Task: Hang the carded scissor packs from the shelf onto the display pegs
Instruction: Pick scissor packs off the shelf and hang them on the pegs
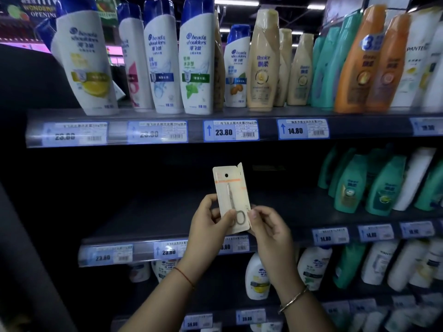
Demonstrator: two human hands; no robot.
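A carded scissor pack (230, 192) stands upright in front of the dark middle shelf (148, 216). It is a pale card with an orange stripe, a round hang hole near the top and small silver scissors under clear plastic. A second card edge peeks out behind it at the upper right. My left hand (208, 224) grips the pack's lower left edge, thumb on the front. My right hand (268, 228) pinches its lower right edge. No display pegs show in this view.
Shampoo bottles (196, 56) crowd the top shelf above a rail of price tags (230, 131). Teal and white bottles (374, 185) fill the right of the middle shelf. More bottles (257, 276) stand on the shelf below my wrists.
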